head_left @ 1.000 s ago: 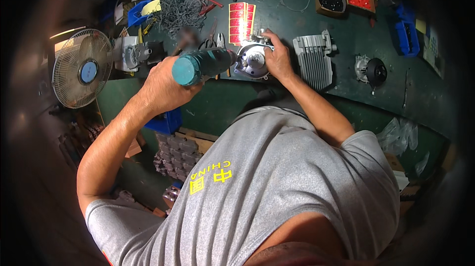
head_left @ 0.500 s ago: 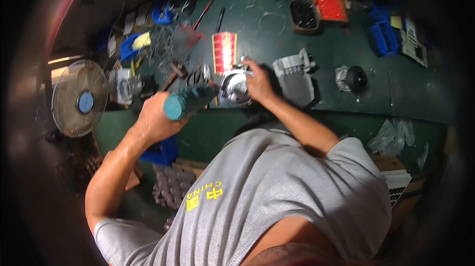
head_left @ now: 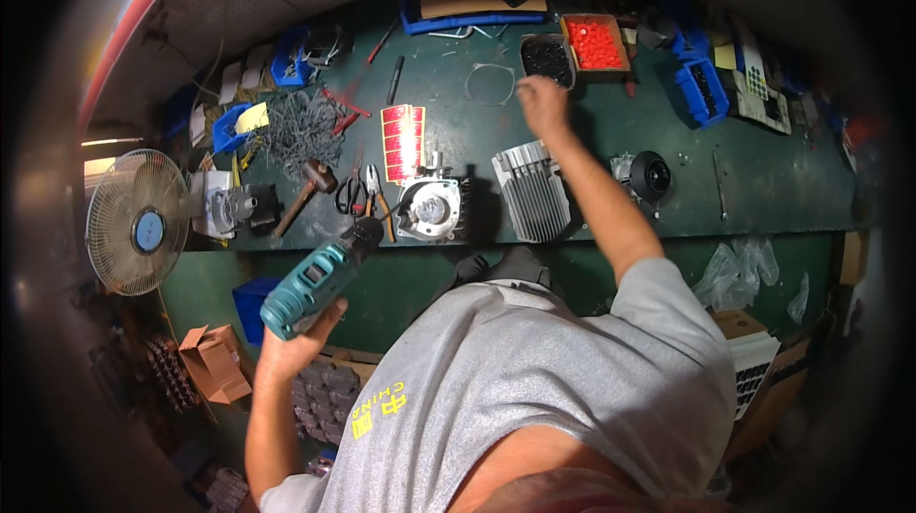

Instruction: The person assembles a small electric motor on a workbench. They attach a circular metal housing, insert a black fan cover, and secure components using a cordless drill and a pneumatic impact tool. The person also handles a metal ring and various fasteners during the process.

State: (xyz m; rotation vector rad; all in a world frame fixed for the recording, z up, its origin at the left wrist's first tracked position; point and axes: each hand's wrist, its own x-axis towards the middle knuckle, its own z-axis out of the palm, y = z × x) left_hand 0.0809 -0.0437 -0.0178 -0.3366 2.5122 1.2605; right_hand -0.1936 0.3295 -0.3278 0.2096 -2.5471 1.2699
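My left hand (head_left: 303,346) is closed around the grip of a teal cordless drill (head_left: 315,284), held in front of the bench edge. Its black chuck points toward a silver round metal housing (head_left: 429,208) standing at the edge; I cannot tell whether the bit touches it. My right hand (head_left: 544,104) is stretched across the bench, fingers bent together, at the near corner of a box of small black parts (head_left: 547,59). Anything between those fingertips is too small to make out. A finned grey metal part (head_left: 532,193) lies below the right forearm.
Left of the housing lie pliers (head_left: 374,187), black-handled scissors (head_left: 351,193) and a hammer (head_left: 307,193). A fan (head_left: 138,222) stands at far left. Red parts fill a box (head_left: 596,41) beside the black ones. A black round part (head_left: 651,176) sits right.
My right hand has left the metal housing and reached far across to the box of black parts. My left hand has drawn the drill back toward me, away from the housing.
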